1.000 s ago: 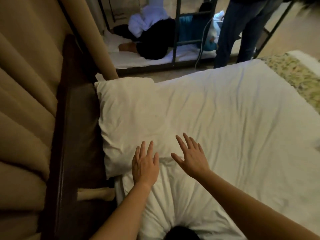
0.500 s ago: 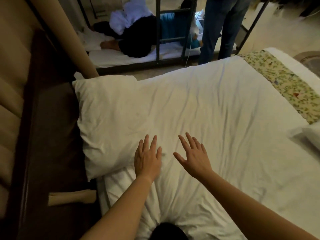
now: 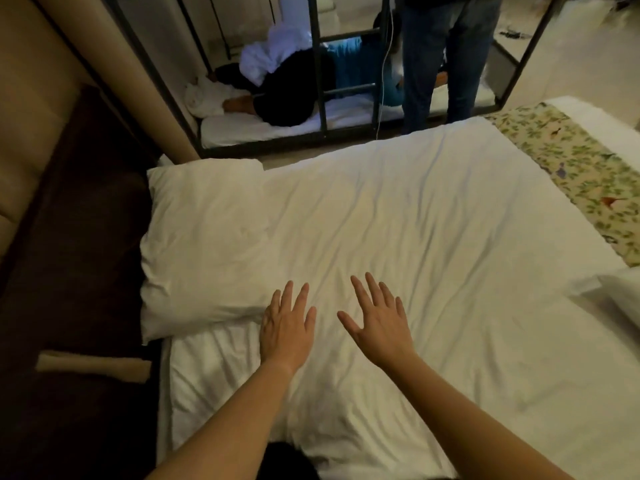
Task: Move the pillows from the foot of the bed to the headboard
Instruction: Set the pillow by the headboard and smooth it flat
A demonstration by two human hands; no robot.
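Note:
A white pillow lies flat at the left side of the bed, against the dark headboard ledge. My left hand hovers, fingers spread and palm down, just over the pillow's near right corner, holding nothing. Beside it, my right hand is also spread over the wrinkled white duvet and holds nothing. The corner of another white pillow shows at the right edge, toward the foot of the bed.
A floral bed runner crosses the bed at the far right. Beyond the bed stands a black metal bunk frame with a person lying on its lower mattress. Another person in jeans stands beside it. A padded beige wall rises on the left.
The view has swung to the right, bringing the bed runner and the second pillow's corner into sight. Both hands have drifted right, off the first pillow toward the duvet, still spread.

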